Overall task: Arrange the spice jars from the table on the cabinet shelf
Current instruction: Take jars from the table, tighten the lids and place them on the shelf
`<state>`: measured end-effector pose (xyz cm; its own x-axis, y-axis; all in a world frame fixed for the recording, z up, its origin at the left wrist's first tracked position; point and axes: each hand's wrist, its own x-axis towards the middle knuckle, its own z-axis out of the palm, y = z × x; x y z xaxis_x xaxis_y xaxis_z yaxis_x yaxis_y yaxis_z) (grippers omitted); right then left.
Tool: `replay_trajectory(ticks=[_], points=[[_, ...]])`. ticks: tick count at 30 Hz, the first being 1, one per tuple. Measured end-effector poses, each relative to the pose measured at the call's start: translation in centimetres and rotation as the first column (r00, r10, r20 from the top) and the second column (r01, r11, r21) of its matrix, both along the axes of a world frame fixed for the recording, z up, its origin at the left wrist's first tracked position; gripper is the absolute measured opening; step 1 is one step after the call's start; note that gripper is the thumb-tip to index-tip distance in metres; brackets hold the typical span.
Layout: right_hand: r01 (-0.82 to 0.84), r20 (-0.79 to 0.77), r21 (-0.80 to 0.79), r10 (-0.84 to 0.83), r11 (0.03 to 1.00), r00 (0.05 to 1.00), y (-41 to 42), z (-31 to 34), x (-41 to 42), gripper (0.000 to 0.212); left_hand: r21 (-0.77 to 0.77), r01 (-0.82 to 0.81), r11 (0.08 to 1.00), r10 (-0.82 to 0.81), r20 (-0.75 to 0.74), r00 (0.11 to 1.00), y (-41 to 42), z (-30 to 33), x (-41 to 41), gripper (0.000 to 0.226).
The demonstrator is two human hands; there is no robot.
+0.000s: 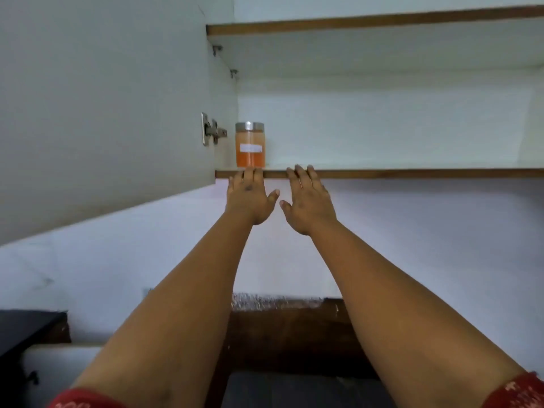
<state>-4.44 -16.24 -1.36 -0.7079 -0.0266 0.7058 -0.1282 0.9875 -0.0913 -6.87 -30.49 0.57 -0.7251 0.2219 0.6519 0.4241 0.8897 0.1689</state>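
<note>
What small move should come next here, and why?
Probably lower both hands and go back to the table for another jar. The orange spice jar already stands upright at the shelf's left end, and the left hand and right hand are open, holding nothing.

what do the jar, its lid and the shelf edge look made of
Jar: clear glass or plastic, cannot tell which; the orange contents show through. Lid: looks like brushed metal, silver-grey with a dull sheen. Shelf edge: brown wood-look strip, matte, on a white laminate-like board.
</note>
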Motion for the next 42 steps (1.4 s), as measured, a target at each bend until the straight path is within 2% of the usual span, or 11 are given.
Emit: replay_trajectory(ticks=[3, 7, 13, 17, 21, 24, 31, 33, 37, 39, 42], points=[[-0.005, 0.121, -0.242, 0.035, 0.970, 0.992, 0.1, -6.7, 2.9, 0.069, 0.202, 0.139, 0.969, -0.179, 0.190, 0.965, 0.6, -5.5, 3.0, 0.073], [0.200, 0.389, -0.483, 0.004, 0.852, 0.921, 1.9, -19.4, 8.8, 0.068, 0.252, 0.000, 0.968, -0.127, 0.489, 0.863, 0.6, -19.8, 8.3, 0.079], [0.269, 0.597, -0.408, 0.033, 0.872, 0.801, 2.9, -32.1, 16.9, 0.063, 0.143, -0.124, 0.982, -0.048, 0.820, 0.571, 0.1, -38.4, 18.7, 0.103], [0.218, 0.649, -0.298, 0.030, 0.929, 0.760, 1.4, -37.5, 20.9, 0.054, 0.073, -0.156, 0.985, 0.016, 0.862, 0.507, -0.4, -43.6, 24.1, 0.111], [0.176, 0.711, -0.298, 0.095, 0.938, 0.697, -0.6, -41.0, 24.0, 0.050, 0.074, -0.141, 0.987, 0.009, 0.859, 0.511, 0.0, -45.5, 27.0, 0.115], [0.166, 0.782, -0.368, 0.207, 0.915, 0.588, -1.9, -42.3, 25.3, 0.046, 0.071, -0.153, 0.986, 0.033, 0.811, 0.583, 0.6, -46.0, 27.8, 0.096], [0.359, 0.713, -0.696, 0.542, 0.622, 0.444, -2.1, -42.4, 26.5, 0.056, 0.142, -0.272, 0.952, 0.039, 0.824, 0.566, -1.1, -46.8, 27.8, 0.088], [0.370, 0.668, -0.744, 0.603, 0.556, 0.435, -1.8, -41.7, 26.7, 0.063, 0.264, -0.399, 0.878, -0.008, 0.842, 0.540, -2.0, -46.5, 28.1, 0.079], [0.306, 0.719, -0.685, 0.545, 0.662, 0.432, -1.6, -40.4, 27.2, 0.093, 0.670, -0.633, 0.388, -0.286, 0.740, 0.609, -1.6, -43.5, 27.4, 0.061], [0.282, 0.652, -0.743, 0.563, 0.607, 0.508, -1.7, -39.4, 27.4, 0.095, 0.737, -0.578, 0.350, -0.361, 0.676, 0.643, -0.5, -41.0, 26.4, 0.070], [0.285, 0.534, -0.826, 0.512, 0.487, 0.672, -1.7, -37.0, 27.3, 0.092, 0.773, -0.486, 0.407, -0.484, 0.634, 0.604, 0.7, -36.8, 25.0, 0.087]])
